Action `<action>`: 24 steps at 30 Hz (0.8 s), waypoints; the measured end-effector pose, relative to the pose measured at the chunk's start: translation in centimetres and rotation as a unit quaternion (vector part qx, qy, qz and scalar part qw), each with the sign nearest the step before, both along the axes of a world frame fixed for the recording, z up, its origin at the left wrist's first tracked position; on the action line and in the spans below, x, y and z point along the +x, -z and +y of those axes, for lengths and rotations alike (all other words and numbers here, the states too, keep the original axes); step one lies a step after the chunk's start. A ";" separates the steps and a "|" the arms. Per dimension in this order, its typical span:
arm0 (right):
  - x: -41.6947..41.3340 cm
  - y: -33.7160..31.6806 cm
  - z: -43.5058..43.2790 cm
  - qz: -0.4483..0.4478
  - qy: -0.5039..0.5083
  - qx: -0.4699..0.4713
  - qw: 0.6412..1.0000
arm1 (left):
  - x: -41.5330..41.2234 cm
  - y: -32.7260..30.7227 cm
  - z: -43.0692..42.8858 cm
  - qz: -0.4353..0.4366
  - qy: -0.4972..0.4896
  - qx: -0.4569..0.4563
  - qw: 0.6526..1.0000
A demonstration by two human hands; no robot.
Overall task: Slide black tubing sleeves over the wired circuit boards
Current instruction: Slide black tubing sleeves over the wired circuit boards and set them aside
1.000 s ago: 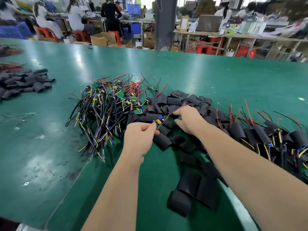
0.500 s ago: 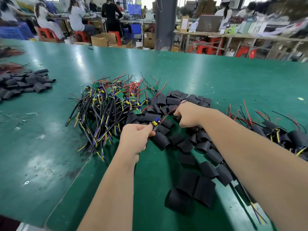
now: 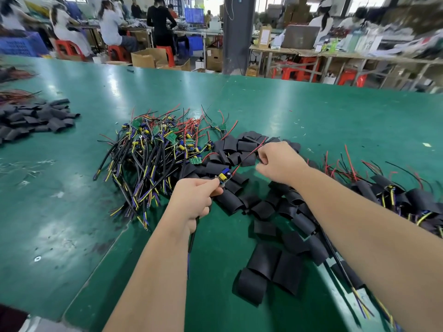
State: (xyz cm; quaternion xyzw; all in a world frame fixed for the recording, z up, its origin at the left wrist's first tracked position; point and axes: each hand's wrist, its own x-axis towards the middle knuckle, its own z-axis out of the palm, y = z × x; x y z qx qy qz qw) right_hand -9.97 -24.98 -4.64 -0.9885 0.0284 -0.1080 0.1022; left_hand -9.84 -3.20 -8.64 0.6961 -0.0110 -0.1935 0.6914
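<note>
- My left hand [image 3: 194, 200] is curled tight. Its thumb and forefinger pinch the near end of one small circuit board with yellow and blue components [image 3: 224, 177], held just above the green counter [image 3: 311, 116].
- That board is bare, with no sleeve on it yet. Its one black cable [image 3: 191, 238] passes through my fist and hangs out below.
- My right hand [image 3: 278, 164] is curled as well, with the fingertips pinching the far end of the board's thin red lead wire [image 3: 245, 158]. The wire is stretched straight between my two hands.
- Under and between my hands lies one heap of loose flattened black tubing sleeves [image 3: 230, 200], too many for me to count. Three of them overlap in a cluster nearest me [image 3: 271, 267].
- To my left is one tangled heap of unsleeved wired boards [image 3: 153, 152], green boards with black, yellow, blue and red wires. There are dozens, and I cannot give an exact number.
- To my right is one heap of sleeved boards [image 3: 395, 197], with red and black wire ends sticking out of it.
- At the far left sits a second heap of loose black sleeves [image 3: 36, 118], well apart from the rest.
- That makes four heaps on the counter and one board in my hands.
</note>
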 end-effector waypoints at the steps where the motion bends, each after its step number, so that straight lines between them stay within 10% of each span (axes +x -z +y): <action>1: -0.5 -0.1 0.1 -0.042 0.014 0.028 0.999 | -0.1 -0.1 0.0 0.001 0.002 -0.006 1.000; 6: -4.6 -1.9 0.1 -0.206 0.121 0.301 0.923 | -0.6 -1.0 -0.2 0.004 0.018 -0.033 0.999; 13: -12.8 -0.2 -0.9 -0.262 0.128 0.713 0.638 | -1.3 -1.8 0.1 -0.001 0.091 -0.041 0.995; 18: -13.7 0.9 -0.2 -0.316 0.131 0.817 0.464 | -1.8 -2.2 0.4 -0.009 0.168 -0.050 0.985; 24: -13.8 0.1 0.2 -0.326 0.119 0.869 0.352 | -2.1 -2.5 0.5 0.018 0.250 -0.079 0.965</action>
